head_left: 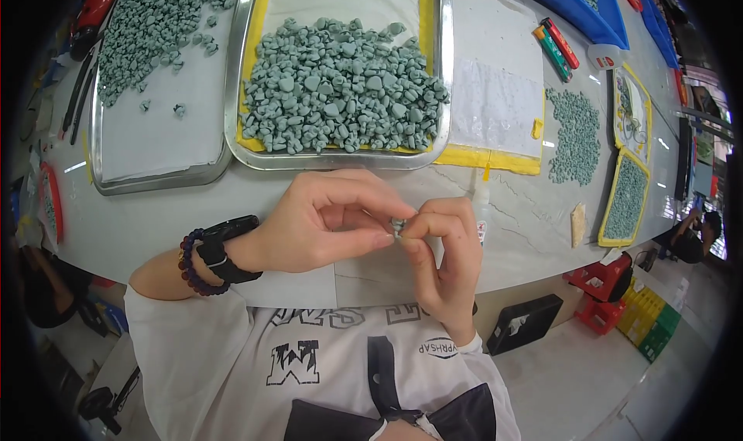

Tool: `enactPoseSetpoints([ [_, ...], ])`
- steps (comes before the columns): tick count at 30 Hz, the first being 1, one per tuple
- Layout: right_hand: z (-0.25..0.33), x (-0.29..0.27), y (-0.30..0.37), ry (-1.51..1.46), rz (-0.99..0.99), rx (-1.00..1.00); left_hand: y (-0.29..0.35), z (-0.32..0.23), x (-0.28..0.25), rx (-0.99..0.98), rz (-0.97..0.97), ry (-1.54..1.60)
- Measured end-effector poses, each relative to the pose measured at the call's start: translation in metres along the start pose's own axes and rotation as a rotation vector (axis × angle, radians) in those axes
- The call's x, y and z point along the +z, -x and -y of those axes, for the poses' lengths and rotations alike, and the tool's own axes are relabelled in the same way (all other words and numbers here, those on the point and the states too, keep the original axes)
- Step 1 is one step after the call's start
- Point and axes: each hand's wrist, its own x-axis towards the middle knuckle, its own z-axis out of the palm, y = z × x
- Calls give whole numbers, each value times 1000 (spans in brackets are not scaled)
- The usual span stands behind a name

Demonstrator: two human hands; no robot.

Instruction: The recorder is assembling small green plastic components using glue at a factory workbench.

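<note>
Both my hands meet over the near edge of the table, fingertips almost touching. Between them is a small grey-green moulded piece [398, 226], mostly covered by the fingers. My left hand [329, 218], with a dark watch and a beaded bracelet at its wrist, pinches it from one side. From the other side, my right hand [445, 243] grips it between thumb and curled forefinger. Just beyond the hands stands a metal tray [340, 161] with a yellow inner border, heaped with grey-green pieces [333, 89] of similar colour.
At the left is a second tray [166, 151] with a loose pile of pieces. A slim white bottle with a yellow tip [481, 209] stands right of my hands. Farther right lie small pieces [574, 135], two lighters [556, 50] and a yellow-edged tray [625, 201]. Blue bins [576, 7] are behind.
</note>
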Motion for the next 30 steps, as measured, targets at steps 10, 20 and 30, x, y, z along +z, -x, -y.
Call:
enactPoseSetpoints([
  [10,-1,1,0,-28,-14,29,0,4,0,127,-35,-200],
  [20,-1,7,1,28,-89,-5,0,4,-1,155,-62,-256],
  [30,-4,11,3,125,-141,-61,1,2,-1,161,-111,-339],
])
